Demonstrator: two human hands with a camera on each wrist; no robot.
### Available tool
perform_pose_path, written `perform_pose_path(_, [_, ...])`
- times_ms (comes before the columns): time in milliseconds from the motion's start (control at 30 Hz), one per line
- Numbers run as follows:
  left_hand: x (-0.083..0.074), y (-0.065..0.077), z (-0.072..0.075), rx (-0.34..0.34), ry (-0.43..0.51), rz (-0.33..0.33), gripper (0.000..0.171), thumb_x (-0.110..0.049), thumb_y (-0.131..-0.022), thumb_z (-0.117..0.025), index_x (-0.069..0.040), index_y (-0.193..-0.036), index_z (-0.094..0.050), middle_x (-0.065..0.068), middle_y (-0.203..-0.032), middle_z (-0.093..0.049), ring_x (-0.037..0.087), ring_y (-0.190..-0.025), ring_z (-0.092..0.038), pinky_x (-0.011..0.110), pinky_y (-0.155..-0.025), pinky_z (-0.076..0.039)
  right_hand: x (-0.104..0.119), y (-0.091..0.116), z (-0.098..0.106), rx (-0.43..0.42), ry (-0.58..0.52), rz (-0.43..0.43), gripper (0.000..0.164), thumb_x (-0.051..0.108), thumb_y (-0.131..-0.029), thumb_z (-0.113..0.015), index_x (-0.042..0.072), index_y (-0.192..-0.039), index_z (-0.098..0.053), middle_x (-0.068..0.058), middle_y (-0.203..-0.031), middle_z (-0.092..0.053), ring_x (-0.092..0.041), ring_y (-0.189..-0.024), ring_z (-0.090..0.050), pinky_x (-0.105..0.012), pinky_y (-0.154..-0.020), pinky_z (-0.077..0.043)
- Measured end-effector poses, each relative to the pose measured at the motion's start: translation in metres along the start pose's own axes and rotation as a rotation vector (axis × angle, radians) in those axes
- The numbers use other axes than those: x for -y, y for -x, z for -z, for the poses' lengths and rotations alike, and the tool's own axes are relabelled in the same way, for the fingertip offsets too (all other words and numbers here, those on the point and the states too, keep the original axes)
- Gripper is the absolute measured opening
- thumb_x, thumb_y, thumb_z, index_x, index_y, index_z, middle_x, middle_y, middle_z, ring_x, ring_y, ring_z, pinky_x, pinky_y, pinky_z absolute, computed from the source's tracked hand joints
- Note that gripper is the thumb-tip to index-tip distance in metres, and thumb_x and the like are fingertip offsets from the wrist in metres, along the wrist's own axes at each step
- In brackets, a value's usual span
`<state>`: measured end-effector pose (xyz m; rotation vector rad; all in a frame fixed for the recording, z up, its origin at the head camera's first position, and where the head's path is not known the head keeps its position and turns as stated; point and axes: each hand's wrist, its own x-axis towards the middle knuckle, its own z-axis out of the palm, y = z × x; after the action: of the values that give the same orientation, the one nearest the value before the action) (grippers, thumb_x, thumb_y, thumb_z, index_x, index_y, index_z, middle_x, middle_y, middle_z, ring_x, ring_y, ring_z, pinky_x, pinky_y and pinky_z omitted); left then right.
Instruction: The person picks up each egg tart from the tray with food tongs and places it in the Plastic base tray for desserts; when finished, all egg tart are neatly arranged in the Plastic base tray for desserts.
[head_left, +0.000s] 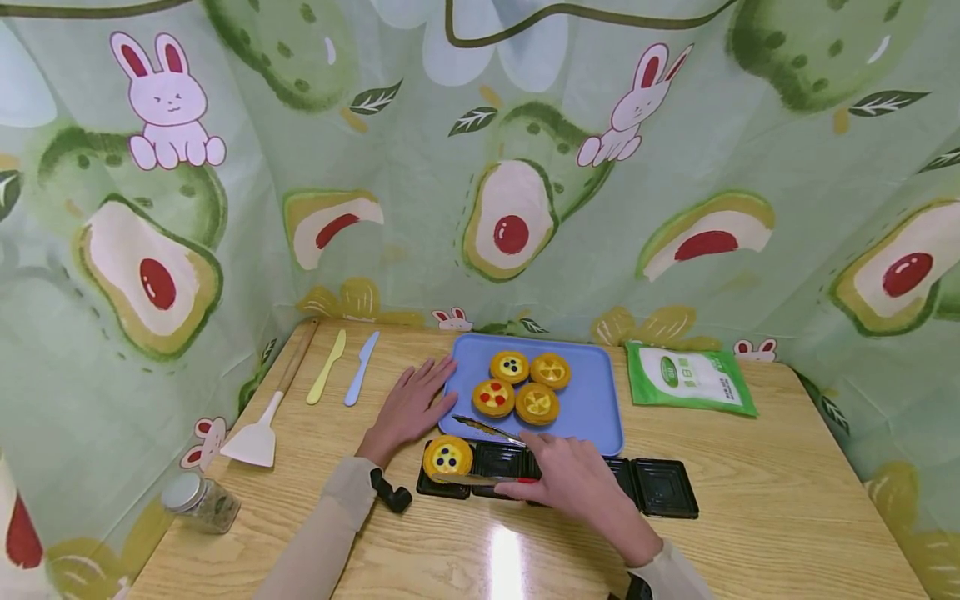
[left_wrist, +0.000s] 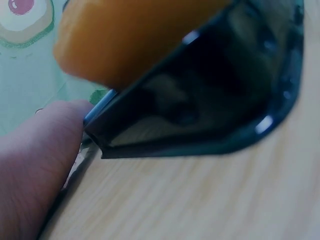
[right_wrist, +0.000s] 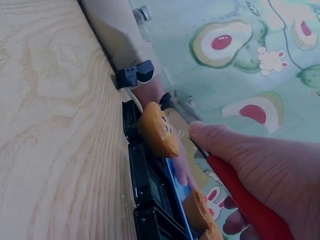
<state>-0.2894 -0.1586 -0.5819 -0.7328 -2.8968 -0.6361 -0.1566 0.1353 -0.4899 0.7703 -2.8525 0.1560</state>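
Note:
My right hand (head_left: 573,483) holds a pair of tongs (right_wrist: 245,192) by their red handles. In the head view, the tongs' arms are spread, one above and one below an egg tart (head_left: 448,456) with dark berries. That tart sits at the left end of a row of black plastic compartments (head_left: 666,489). Whether the tongs touch it, I cannot tell. My left hand (head_left: 411,408) lies with extended fingers at the left edge of a blue tray (head_left: 592,417). Several more tarts are on this tray: red-topped (head_left: 493,398), berry-topped (head_left: 510,367) and yellow-topped (head_left: 550,371).
A green and white packet (head_left: 690,379) lies right of the tray. Toward the left are a yellow knife (head_left: 327,367), a blue knife (head_left: 362,369), a spatula (head_left: 258,437) with a wooden handle and a jar (head_left: 201,502). A printed curtain (head_left: 420,208) hangs behind the table.

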Motion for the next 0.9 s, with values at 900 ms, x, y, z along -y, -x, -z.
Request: perform_pose_path(900, [-0.001,0.000,0.001,0.004,0.011,0.012,0.067,-0.055,-0.108,-0.042,-0.026,-0.167,-0.029,-0.008,-0.172,-0.026,0.026,-0.160,-0.020,0.055,-0.128,-0.013,-0.043,0.022,0.023,0.017,-0.102,-0.239,0.084,0.080,-0.087,-0.062,0.004,-0.123,-0.068,0.000,-0.076,-0.062,-0.013,-0.054,-0.053,-0.027,-0.043,-0.036])
